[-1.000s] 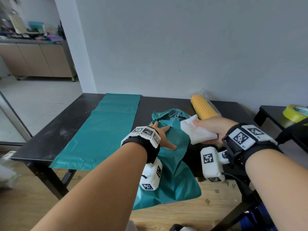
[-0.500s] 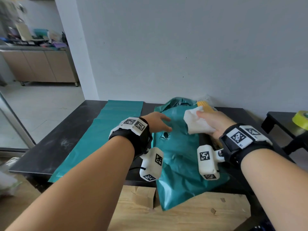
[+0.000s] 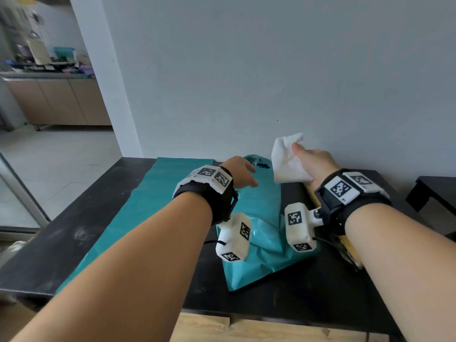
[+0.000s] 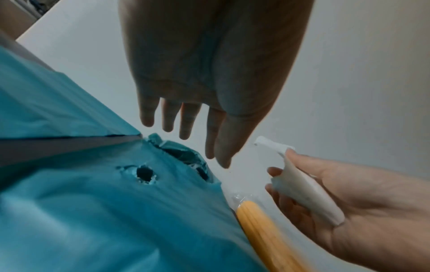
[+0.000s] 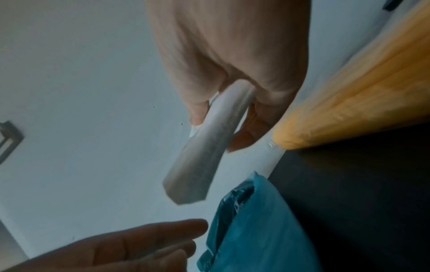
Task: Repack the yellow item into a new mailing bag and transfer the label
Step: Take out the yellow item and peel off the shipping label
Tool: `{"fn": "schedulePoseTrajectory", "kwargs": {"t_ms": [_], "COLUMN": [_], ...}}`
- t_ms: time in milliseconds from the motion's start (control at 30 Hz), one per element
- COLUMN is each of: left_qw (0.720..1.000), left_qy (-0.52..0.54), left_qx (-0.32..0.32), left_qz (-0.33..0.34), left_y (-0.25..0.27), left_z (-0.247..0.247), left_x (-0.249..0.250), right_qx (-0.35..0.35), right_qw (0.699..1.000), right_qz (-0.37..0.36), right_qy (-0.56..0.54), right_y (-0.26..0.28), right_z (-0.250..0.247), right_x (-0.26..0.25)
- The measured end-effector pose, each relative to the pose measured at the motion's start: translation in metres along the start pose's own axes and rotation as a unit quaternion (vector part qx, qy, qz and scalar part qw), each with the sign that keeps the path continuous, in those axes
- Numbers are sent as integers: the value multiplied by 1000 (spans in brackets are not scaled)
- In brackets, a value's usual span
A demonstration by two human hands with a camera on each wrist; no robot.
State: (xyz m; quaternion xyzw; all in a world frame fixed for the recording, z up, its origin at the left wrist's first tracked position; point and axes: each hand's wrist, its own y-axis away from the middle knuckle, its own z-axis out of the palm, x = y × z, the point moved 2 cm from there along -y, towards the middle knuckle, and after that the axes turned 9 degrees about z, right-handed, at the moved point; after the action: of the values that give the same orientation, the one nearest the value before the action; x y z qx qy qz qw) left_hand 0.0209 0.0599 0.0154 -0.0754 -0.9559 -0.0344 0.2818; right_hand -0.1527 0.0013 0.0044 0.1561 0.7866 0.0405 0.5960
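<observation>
My right hand (image 3: 311,164) pinches the white label (image 3: 286,159), lifted above the table near the wall; the label (image 5: 204,150) hangs curled from thumb and fingers. My left hand (image 3: 240,172) hovers open with straight fingers (image 4: 186,119) just above the old torn teal mailing bag (image 3: 261,218), whose hole (image 4: 144,173) and ripped mouth show. The yellow item (image 4: 263,235), a wrapped ribbed roll, lies on the table right of that bag, mostly hidden by my right arm in the head view. A flat new teal bag (image 3: 148,201) lies to the left.
The black table (image 3: 74,233) stands against a grey wall. A small black side table (image 3: 434,191) is at the right. Bare dark tabletop lies in front of the old bag. An open doorway to a kitchen lies far left.
The right hand has raised the label up and away from the old bag. The old bag now lies flatter on the table, and the left hand has lifted off it.
</observation>
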Motion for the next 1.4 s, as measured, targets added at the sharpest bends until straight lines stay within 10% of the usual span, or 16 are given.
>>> {"fn": "schedulePoseTrajectory", "kwargs": {"t_ms": [267,633,933,1400], "left_qw": [940,940,932,954], "left_qy": [319,289,307,231], "left_qx": [54,40,50,41], "left_qz": [-111,-176,-185,-186], "left_y": [-2,-1,5,68], "left_z": [16,25,38,-26], "left_x": [-9,-28,-39,-61], "right_qx": [-42,-120,-23,67], "right_qw": [998,988,935,927], "right_qz": [29,66,-60,-166], "right_qy": [38,68,350,331], "right_y": [-20,25,29,68], "right_z": [27,20,28,31], "right_x": [34,34,41,8]}}
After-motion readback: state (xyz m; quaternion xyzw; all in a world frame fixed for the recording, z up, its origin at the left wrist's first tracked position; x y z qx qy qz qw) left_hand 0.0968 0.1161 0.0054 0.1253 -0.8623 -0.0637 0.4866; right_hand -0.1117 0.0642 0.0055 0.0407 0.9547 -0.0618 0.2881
